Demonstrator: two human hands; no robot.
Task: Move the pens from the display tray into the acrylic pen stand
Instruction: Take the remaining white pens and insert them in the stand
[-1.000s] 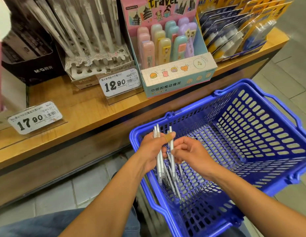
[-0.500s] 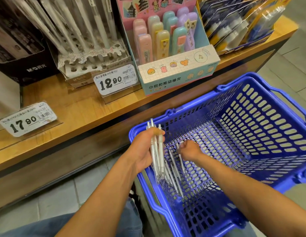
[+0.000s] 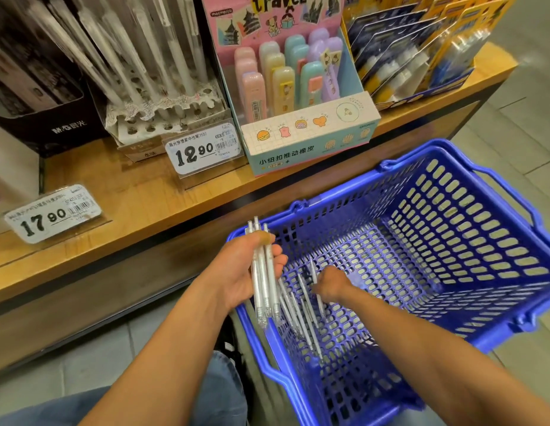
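White pens [image 3: 263,272] were bunched in the left hand [image 3: 246,272], whose fingers were curled round them, with their tops sticking up past the thumb. More loose pens [image 3: 301,305] lay on the floor of the blue basket [image 3: 452,241], close to its near corner. The right hand [image 3: 329,282] was down among them with its fingers bent, but I could not tell if it had hold of one, because that part was blurry. The basket sat just in front of a wooden shelf [image 3: 138,192]. On the shelf stood a clear pen stand [image 3: 163,112] with rows of holes and a few pens already in it. Beside it were a pastel eraser box [image 3: 307,133] and two price tags [image 3: 203,149]. I think the person was gathering pens to carry up to the stand. The bunch looked loose, so a pen could slide out and fall back into the basket or onto the floor. Thin pens could also poke through the basket holes and get stuck when pulled.
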